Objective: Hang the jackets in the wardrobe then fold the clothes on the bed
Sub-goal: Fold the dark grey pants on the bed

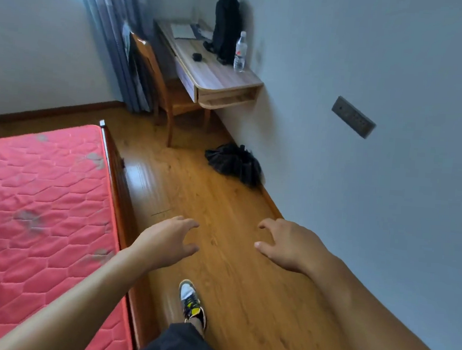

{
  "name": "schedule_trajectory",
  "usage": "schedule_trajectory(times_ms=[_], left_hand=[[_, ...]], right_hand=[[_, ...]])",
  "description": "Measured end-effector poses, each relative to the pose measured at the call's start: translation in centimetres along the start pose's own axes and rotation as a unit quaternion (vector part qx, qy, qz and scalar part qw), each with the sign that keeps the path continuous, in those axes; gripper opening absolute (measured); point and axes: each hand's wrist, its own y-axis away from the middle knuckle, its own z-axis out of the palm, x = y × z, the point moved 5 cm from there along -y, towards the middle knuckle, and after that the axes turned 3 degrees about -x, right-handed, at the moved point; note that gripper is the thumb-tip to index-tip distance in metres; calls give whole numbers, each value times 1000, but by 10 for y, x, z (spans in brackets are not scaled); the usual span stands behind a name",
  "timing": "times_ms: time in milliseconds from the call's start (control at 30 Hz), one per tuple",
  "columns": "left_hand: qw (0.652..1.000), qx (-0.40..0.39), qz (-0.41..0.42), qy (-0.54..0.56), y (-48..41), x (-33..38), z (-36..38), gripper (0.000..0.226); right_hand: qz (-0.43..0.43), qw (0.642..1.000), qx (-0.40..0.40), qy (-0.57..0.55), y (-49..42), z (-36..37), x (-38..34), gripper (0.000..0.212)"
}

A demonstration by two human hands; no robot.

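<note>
My left hand (pixel 166 240) and my right hand (pixel 288 244) are stretched out in front of me over the wooden floor, fingers loosely curved, holding nothing. The bed (pixel 44 211) with its bare red quilted mattress fills the left side; no clothes show on the part in view. A dark garment hangs over the back of the wooden chair (pixel 150 68) by the curtain. A black crumpled item (pixel 233 162) lies on the floor against the right wall. No wardrobe is in view.
A wall-mounted wooden desk (pixel 212 75) at the far right holds a black backpack (pixel 226 27), a water bottle (pixel 240 52) and papers. My foot in a sneaker (pixel 191 300) is on the floor between the bed frame and the grey wall (pixel 387 185).
</note>
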Motion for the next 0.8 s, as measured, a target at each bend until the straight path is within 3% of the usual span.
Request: schedule_trajectory(times_ms=[300,533,800], left_hand=[[996,34,-74,24,-138,-114,-118,63],[990,28,-135,31,-204,-188,-181,61],[971,83,-218,44,-330,-278,-271,58]], right_hand=[[-67,997,10,29,-225,-110,-58,56],[-136,990,-20,29,-370,-149,-108,56],[-205,978,-27,34,-577,-224,-133,54]])
